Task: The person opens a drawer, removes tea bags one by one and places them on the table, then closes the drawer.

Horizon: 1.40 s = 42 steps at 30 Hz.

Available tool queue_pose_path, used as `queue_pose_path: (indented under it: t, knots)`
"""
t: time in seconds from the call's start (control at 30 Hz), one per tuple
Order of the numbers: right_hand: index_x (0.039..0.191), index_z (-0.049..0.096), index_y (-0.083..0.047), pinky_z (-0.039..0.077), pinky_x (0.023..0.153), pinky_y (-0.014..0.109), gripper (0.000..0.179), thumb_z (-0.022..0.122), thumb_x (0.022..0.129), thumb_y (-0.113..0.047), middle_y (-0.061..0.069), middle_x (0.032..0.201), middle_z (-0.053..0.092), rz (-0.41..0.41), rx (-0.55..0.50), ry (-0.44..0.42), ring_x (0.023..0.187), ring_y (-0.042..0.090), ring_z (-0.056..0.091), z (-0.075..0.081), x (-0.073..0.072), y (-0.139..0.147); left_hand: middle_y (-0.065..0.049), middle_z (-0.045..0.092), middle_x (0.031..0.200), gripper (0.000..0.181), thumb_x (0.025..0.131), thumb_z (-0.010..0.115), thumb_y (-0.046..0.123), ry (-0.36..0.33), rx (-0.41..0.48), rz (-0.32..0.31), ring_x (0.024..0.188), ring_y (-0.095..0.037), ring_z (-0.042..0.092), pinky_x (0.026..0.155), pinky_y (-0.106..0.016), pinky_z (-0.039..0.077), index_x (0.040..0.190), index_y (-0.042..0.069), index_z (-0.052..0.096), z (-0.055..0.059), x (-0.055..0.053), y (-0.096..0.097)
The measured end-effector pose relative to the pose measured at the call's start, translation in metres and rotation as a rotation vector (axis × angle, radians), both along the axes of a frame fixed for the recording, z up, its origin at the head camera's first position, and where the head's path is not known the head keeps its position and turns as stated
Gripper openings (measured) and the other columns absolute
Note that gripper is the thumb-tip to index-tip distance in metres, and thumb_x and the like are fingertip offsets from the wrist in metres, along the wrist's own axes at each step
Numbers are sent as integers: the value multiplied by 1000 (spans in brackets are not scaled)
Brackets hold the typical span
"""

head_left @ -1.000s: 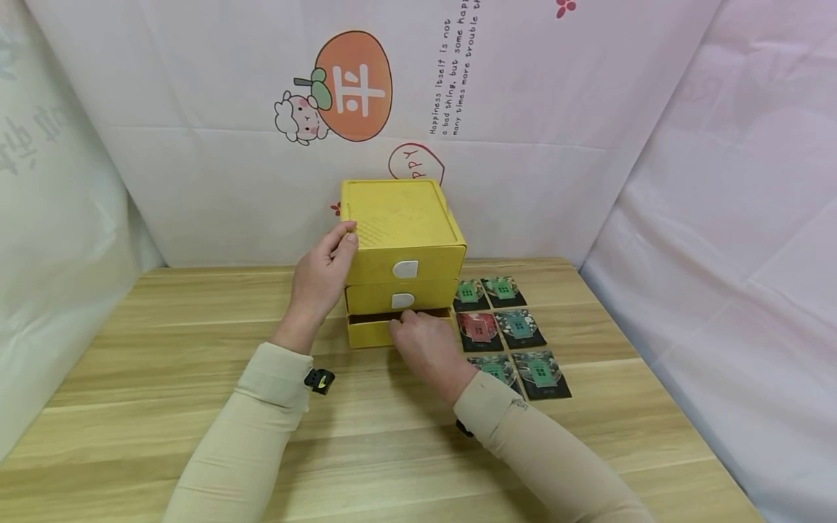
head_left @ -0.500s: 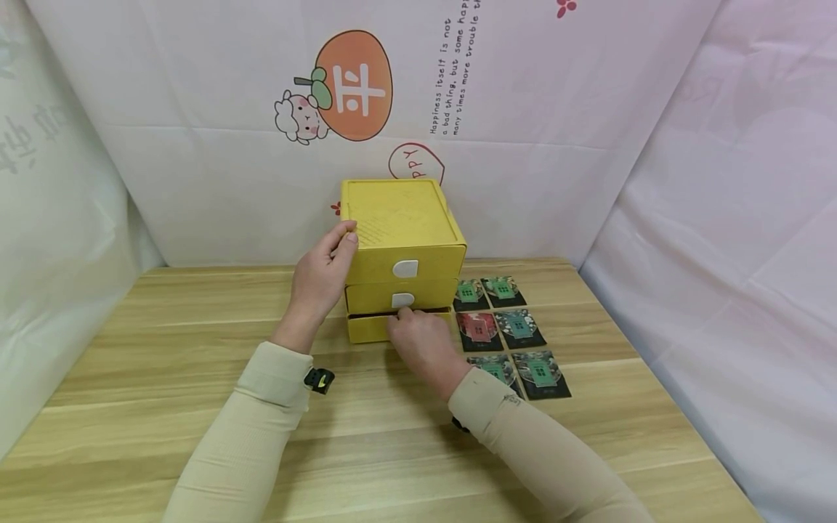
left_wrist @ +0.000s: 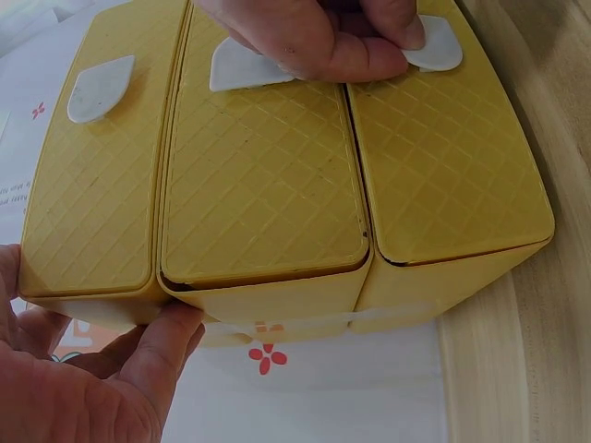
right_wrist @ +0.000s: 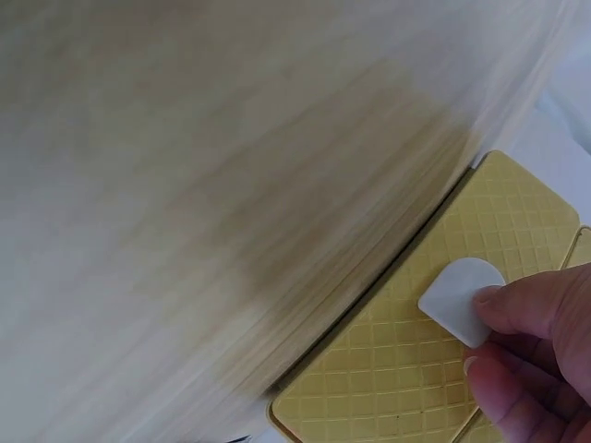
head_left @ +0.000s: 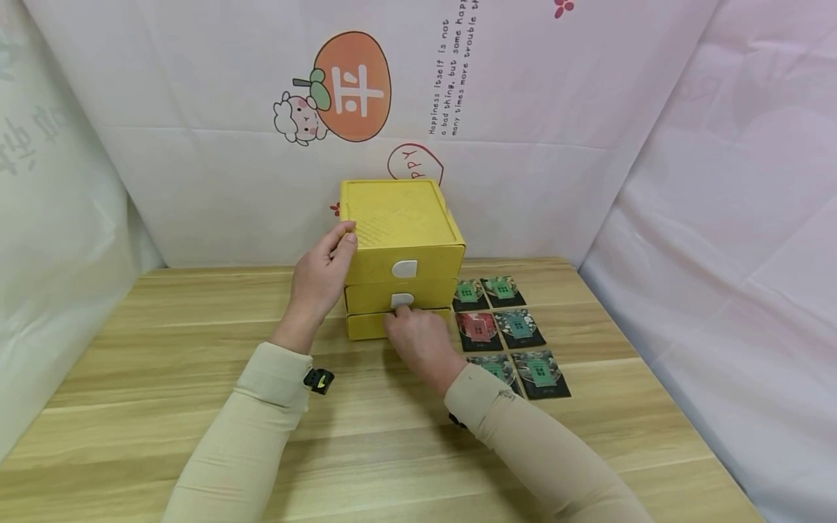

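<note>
A yellow three-drawer storage box (head_left: pixel 399 211) stands upright at the back of the table. My left hand (head_left: pixel 320 274) grips the box by its upper left edge, also seen from below in the left wrist view, where that hand (left_wrist: pixel 102 378) lies along the side. Low on the front, my right hand (head_left: pixel 421 341) is at the bottom drawer (head_left: pixel 368 327). Thumb and fingers pinch its white pull tab (right_wrist: pixel 457 295), as the right wrist view shows. In the left wrist view all three drawer fronts look nearly flush. The top drawer's white tab (head_left: pixel 405 269) is untouched.
Several dark square cards with green, red and teal designs, among them a red card (head_left: pixel 479 329), lie in rows right of the box. A white printed cloth (head_left: pixel 229 181) hangs behind the wooden table (head_left: pixel 163 378), with more pale cloth at both sides.
The bottom drawer has slid back into the box, and the dark gap above its front has closed. My right hand has moved inward with it; my left hand has stayed put.
</note>
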State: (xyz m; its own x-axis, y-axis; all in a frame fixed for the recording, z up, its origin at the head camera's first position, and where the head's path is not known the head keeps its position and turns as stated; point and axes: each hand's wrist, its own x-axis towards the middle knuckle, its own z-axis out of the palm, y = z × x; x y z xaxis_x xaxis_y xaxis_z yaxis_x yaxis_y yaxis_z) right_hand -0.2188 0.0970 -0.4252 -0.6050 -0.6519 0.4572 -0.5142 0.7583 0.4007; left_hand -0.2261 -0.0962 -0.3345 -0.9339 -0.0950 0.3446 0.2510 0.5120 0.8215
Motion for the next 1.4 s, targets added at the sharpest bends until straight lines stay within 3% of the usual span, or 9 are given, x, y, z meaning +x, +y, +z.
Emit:
queue_pose_path:
  t: [0.43,0.83,1.2,1.33,1.4]
  knots:
    - [79,66,-16,51,42,33,20,73,90,-1,2,76,63,23,-18,35,52,12,58,-4,-3,-1,-3,60,150,55,108,40,58,-4,0,2,134,-27,60,102,-53,50,154,29,54,-1,0,-2]
    - [80,65,-15,51,43,32,19,73,94,-5,1,77,65,18,-35,-6,54,12,57,-3,-2,1,-3,57,154,58,108,38,59,-7,-17,5,136,-29,58,103,-54,49,158,30,48,-2,-1,-1]
    - [82,65,-14,51,47,35,16,71,94,-7,1,72,66,84,-185,-80,59,17,62,-1,6,8,0,52,158,60,109,36,60,-6,-48,4,139,-28,56,106,-54,47,160,30,44,-2,0,-2]
    - [87,68,-13,52,48,35,12,77,94,-18,1,75,67,124,-274,-113,61,19,64,6,10,13,-2,52,158,63,109,33,62,10,-97,9,133,-30,60,96,-52,52,162,29,40,-1,3,-6]
    - [91,70,-12,53,50,36,12,78,93,-21,2,78,69,144,-314,-117,63,20,65,11,12,17,-11,66,140,63,108,32,63,20,-130,18,122,-32,66,80,-48,54,163,31,38,-1,6,-8]
